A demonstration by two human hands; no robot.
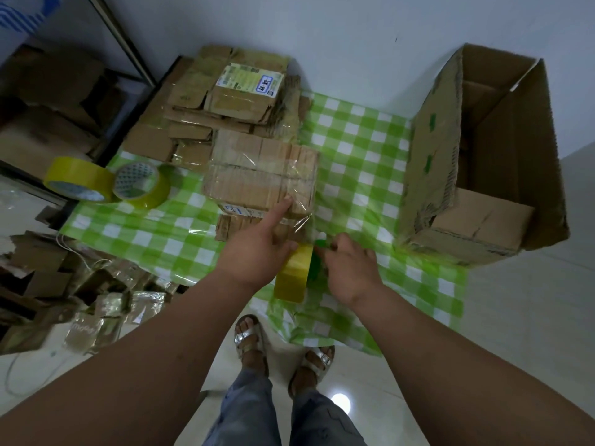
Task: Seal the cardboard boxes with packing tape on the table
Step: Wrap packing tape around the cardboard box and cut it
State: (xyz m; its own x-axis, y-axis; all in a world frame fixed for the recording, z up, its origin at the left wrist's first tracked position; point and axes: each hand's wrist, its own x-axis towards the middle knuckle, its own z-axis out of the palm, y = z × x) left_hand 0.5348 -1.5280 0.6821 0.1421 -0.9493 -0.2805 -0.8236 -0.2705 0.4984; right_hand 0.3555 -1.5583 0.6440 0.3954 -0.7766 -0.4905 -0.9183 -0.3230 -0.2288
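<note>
A small cardboard box sits mid-table on the green checked tablecloth, with clear tape running over its top and down its near right side. My left hand presses its straight forefinger on the tape at the box's near edge while its thumb and lower fingers hold a yellow tape roll just below. A strip of tape stretches from the roll up to the box. My right hand grips a small green tool against the roll's right side; most of the tool is hidden.
Two more yellow tape rolls lie at the table's left edge. A pile of flattened cardboard boxes fills the back left. A large open cardboard box stands at the right. Cardboard scraps litter the floor at left.
</note>
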